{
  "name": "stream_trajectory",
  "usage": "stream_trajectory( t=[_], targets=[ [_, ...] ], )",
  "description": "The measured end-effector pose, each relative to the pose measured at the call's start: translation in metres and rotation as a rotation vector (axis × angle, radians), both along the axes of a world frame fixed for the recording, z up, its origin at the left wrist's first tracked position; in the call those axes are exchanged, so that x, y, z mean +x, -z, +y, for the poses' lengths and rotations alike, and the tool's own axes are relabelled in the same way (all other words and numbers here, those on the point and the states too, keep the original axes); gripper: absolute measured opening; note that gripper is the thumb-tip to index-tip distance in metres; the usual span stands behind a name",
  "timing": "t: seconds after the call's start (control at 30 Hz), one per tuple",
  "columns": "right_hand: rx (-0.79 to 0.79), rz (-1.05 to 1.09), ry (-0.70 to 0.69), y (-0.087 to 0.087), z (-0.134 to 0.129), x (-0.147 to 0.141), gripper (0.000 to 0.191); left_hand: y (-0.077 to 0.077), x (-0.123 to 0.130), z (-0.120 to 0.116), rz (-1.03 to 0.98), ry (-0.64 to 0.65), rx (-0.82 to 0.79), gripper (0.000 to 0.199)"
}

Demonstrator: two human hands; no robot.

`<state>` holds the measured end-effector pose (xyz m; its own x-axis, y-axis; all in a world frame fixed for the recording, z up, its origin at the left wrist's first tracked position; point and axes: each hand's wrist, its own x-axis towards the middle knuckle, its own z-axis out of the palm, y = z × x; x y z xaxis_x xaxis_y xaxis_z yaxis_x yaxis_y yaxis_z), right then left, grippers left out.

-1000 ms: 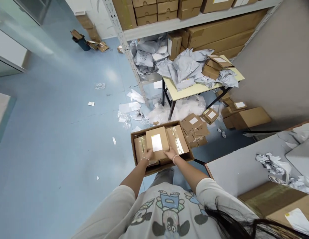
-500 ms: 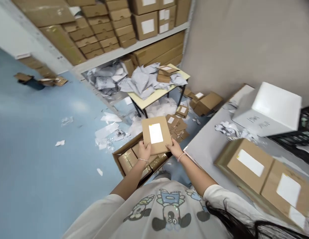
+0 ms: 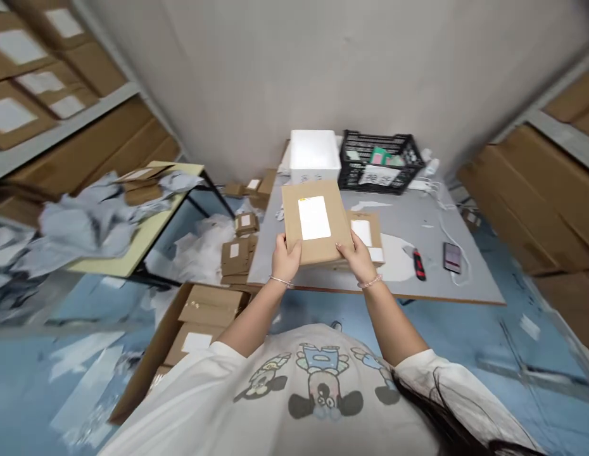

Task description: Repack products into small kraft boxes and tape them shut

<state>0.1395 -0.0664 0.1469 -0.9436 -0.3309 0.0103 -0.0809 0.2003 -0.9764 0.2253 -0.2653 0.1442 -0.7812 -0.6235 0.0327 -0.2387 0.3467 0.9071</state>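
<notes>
A flat brown cardboard box [image 3: 294, 215] with a white label on top is held up in front of my body. My left hand [image 3: 287, 256] grips its near left corner, and my right hand [image 3: 359, 258] grips the near right corner, thumbs on top. Behind it, partly covered, another labelled brown box [image 3: 373, 233] lies on the grey table [image 3: 313, 278]. A white foam box [image 3: 315, 152] and a black crate [image 3: 377, 174] with a few items inside stand at the table's back.
A red and black tool [image 3: 418, 265] and a phone [image 3: 451, 258] on a cable lie on the table's right. At left are a yellow table [image 3: 133, 253] with grey bags, an open carton [image 3: 154, 354] of boxes, and shelving. More large boxes [image 3: 532, 196] stand at right.
The view has swung right, from the open carton to the grey table. Both hands still hold the box, which now appears in front of the table.
</notes>
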Motion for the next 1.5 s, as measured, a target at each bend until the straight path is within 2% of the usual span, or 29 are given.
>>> stream_trajectory(
  t=[0.13, 0.27, 0.4, 0.53, 0.63, 0.7, 0.83, 0.97, 1.07, 1.17, 1.33, 1.4, 1.5],
  targets=[
    [0.003, 0.085, 0.166, -0.009, 0.114, -0.022, 0.060, 0.001, -0.056, 0.101, 0.025, 0.206, 0.038, 0.032],
    [-0.045, 0.067, 0.263, 0.001, 0.204, -0.035, 0.058, 0.012, -0.094, 0.182, 0.063, 0.387, 0.141, 0.038],
    [-0.050, 0.025, 0.356, 0.020, 0.269, -0.051, 0.062, 0.031, -0.125, 0.237, 0.058, 0.580, 0.273, 0.042],
    [-0.056, -0.034, 0.377, 0.040, 0.304, -0.071, 0.064, 0.058, -0.156, 0.268, 0.017, 0.664, 0.316, 0.045],
    [-0.074, -0.070, 0.378, 0.054, 0.315, -0.086, 0.063, 0.077, -0.173, 0.277, -0.020, 0.699, 0.319, 0.047],
    [-0.084, -0.099, 0.370, 0.063, 0.318, -0.096, 0.064, 0.084, -0.181, 0.277, -0.055, 0.727, 0.265, 0.050],
    [-0.069, -0.174, 0.356, 0.090, 0.320, -0.116, 0.063, 0.094, -0.193, 0.268, -0.137, 0.750, -0.008, 0.046],
    [-0.073, -0.288, 0.341, 0.125, 0.315, -0.136, 0.063, 0.110, -0.201, 0.260, -0.197, 0.726, -0.308, 0.038],
    [-0.087, -0.311, 0.362, 0.150, 0.310, -0.146, 0.068, 0.126, -0.200, 0.256, -0.262, 0.721, -0.399, 0.036],
    [-0.045, -0.319, 0.342, 0.167, 0.309, -0.151, 0.074, 0.139, -0.194, 0.252, -0.257, 0.725, -0.467, 0.046],
    [0.072, -0.353, 0.230, 0.174, 0.307, -0.156, 0.069, 0.148, -0.183, 0.242, -0.257, 0.713, -0.541, 0.073],
    [0.126, -0.335, 0.222, 0.172, 0.304, -0.159, 0.066, 0.149, -0.181, 0.240, -0.268, 0.754, -0.585, 0.075],
    [0.179, -0.337, 0.252, 0.171, 0.298, -0.160, 0.065, 0.148, -0.182, 0.244, -0.320, 0.803, -0.673, 0.068]
  ],
)
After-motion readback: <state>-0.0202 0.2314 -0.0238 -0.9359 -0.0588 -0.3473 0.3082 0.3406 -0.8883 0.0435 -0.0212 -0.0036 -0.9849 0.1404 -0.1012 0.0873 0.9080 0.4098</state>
